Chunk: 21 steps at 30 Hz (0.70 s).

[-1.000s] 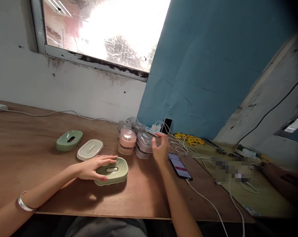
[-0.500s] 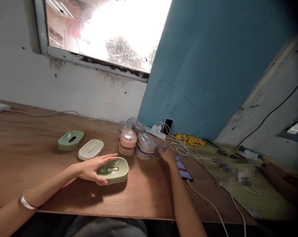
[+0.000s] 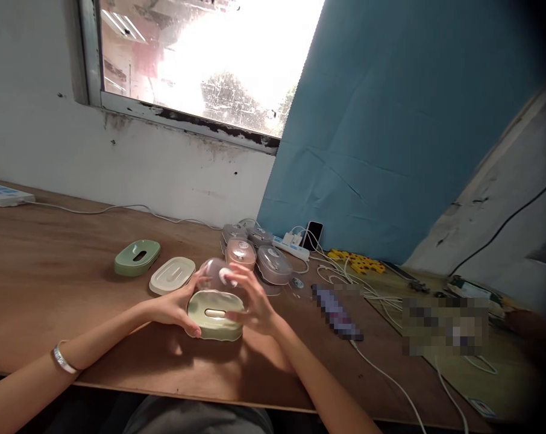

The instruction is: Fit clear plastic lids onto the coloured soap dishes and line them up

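My left hand (image 3: 176,308) grips the left side of a pale green oval soap box (image 3: 215,330), which has a slot in its top. Just above and behind that box, my right hand (image 3: 257,304) holds a clear domed lid (image 3: 213,272), smeared by motion and tilted. The lid's lower edge is near the box's back rim; whether they touch I cannot tell. Left of my hands lie a cream oval tray (image 3: 172,274) and a darker green soap box piece (image 3: 137,258) with a dark slot.
Behind my hands stand several lidded soap boxes, one pink (image 3: 241,253) and others grey (image 3: 274,264). To the right are a blurred-out phone (image 3: 337,311) on a cable, a power strip (image 3: 291,246), an upright phone (image 3: 313,235) and tangled white cables. A person's hand shows dimly at far right.
My right hand has come left from beside the lidded boxes, bringing the clear lid over to the pale green soap box. My left hand stays on that box.
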### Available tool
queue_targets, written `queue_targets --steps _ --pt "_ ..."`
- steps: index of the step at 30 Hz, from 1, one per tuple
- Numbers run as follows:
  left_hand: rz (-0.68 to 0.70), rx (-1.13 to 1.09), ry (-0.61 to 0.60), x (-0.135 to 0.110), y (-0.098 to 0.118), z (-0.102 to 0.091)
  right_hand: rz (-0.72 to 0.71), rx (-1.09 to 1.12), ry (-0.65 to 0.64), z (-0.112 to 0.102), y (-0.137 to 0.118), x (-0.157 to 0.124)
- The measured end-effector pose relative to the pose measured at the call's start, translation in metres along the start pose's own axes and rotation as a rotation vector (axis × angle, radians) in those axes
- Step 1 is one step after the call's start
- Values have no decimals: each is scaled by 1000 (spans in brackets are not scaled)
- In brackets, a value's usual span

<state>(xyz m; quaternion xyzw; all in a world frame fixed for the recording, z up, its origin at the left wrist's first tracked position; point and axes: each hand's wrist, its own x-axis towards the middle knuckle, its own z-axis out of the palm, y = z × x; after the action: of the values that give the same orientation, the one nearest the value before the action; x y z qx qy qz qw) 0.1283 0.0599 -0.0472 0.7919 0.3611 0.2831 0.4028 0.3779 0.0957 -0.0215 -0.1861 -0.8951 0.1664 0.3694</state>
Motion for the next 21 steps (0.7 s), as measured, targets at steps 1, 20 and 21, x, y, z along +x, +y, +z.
queue_targets --steps 1,20,21 --pt "7 -26 -7 1 -2 0 -10 11 -104 6 -3 -1" --pt "7 -56 -49 -1 -8 -4 70 -51 -463 -2 5 -2" --pt "4 -47 -44 -1 -9 -4 77 -44 -467 -3 4 -1"
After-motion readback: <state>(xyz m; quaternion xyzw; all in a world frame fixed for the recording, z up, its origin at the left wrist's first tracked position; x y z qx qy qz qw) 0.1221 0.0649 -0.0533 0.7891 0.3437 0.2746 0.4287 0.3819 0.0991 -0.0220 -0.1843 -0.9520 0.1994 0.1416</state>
